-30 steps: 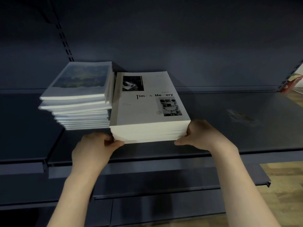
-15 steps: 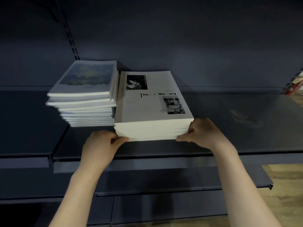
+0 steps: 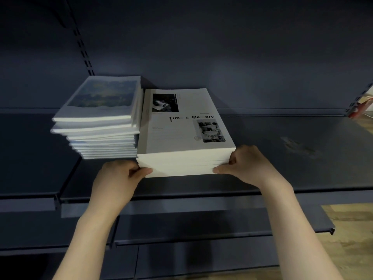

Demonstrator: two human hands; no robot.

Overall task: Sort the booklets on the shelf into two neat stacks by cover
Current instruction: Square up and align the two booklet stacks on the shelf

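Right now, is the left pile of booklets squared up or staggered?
Staggered. The left pile has its top booklets jutting left beyond the ones below.

- I see the shelf (image 3: 302, 158) bare to the right of the white stack (image 3: 185, 142); a hand could pass there.
- The taller painted-cover stack (image 3: 103, 122) stands just beside the white stack's left edge, blocking that side.
- My left hand (image 3: 119, 178) and right hand (image 3: 248, 166) occupy its front corners.
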